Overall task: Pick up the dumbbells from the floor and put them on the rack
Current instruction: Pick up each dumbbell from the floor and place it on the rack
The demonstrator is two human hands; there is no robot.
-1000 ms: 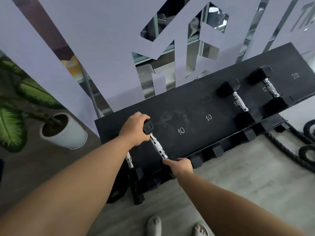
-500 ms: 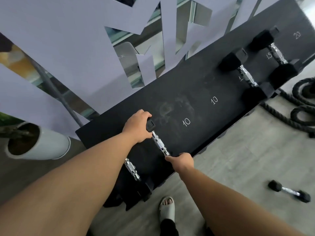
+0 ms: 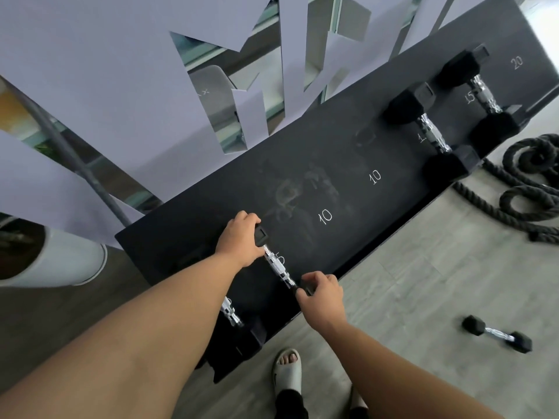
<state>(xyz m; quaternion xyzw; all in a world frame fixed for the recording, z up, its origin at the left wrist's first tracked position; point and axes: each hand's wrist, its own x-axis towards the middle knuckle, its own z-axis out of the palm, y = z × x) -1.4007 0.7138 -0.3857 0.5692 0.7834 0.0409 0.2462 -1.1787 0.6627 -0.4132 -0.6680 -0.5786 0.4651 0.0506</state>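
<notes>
A small black dumbbell with a chrome handle lies on the left part of the black rack. My left hand grips its far head and my right hand grips its near head. A second small dumbbell rests on the rack's left end, partly hidden under my left forearm. Two larger dumbbells sit on the rack's right part. One small dumbbell lies on the floor at the right.
A coiled black rope lies on the floor right of the rack. A white plant pot stands at the left. A mirrored wall with grey panels rises behind the rack. My sandalled foot stands by the rack's front edge.
The view has tilted down and to the right, bringing the floor dumbbell into sight. Both hands stay on the small dumbbell's heads on the rack.
</notes>
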